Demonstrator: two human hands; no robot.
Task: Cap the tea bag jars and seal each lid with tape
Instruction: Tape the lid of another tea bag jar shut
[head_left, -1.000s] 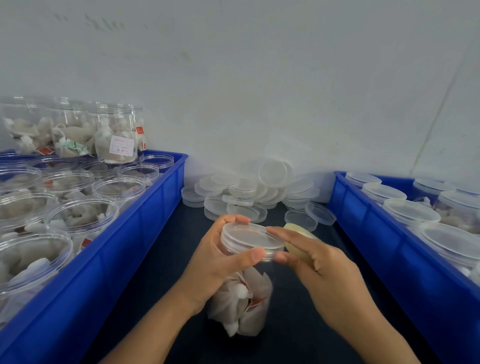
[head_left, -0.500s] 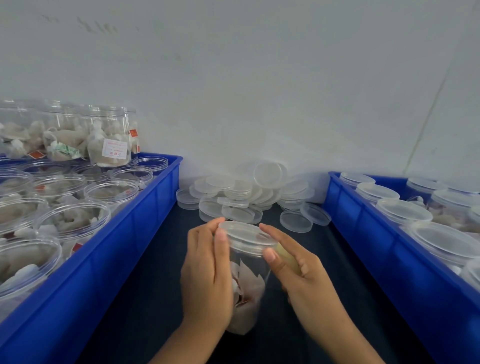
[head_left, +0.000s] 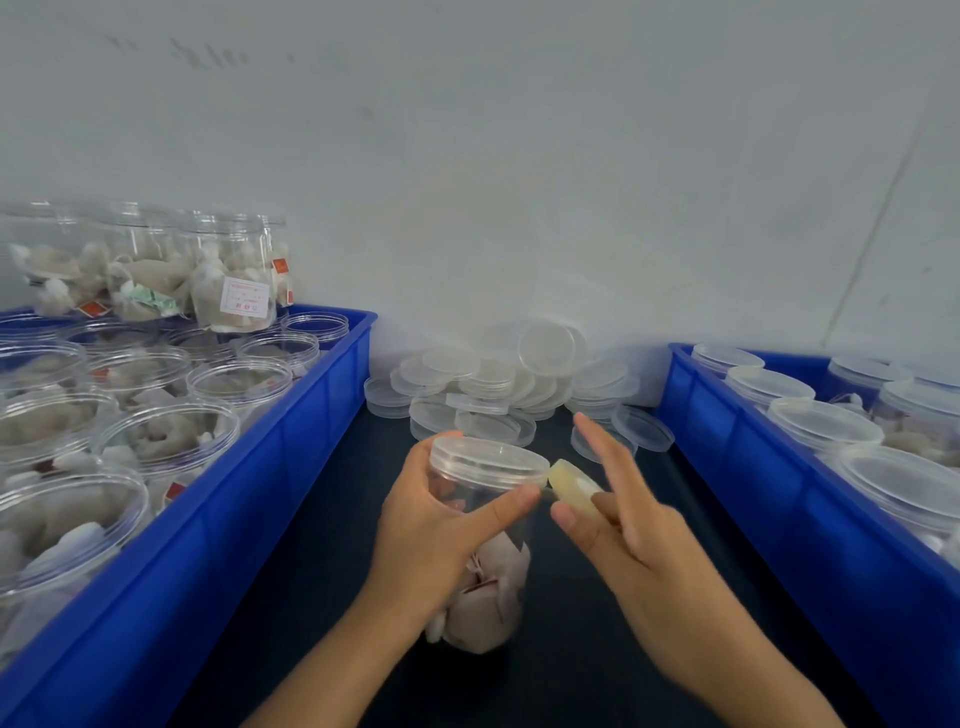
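A clear plastic jar of tea bags stands tilted on the dark table between the two crates, with a clear lid on its mouth. My left hand grips the jar just under the lid, thumb laid along the lid's rim. A small yellowish roll of tape sits right beside the lid's right edge. My right hand holds the roll between thumb and lower fingers, with the index finger stretched up and away.
A blue crate on the left holds several open jars of tea bags, with capped jars stacked at its back. A second blue crate on the right holds several capped jars. Loose clear lids lie piled against the white wall.
My left hand turned the jar and shifted its grip, the thumb now along the lid's rim. My right hand moved off the lid to the right, so the tape roll now shows.
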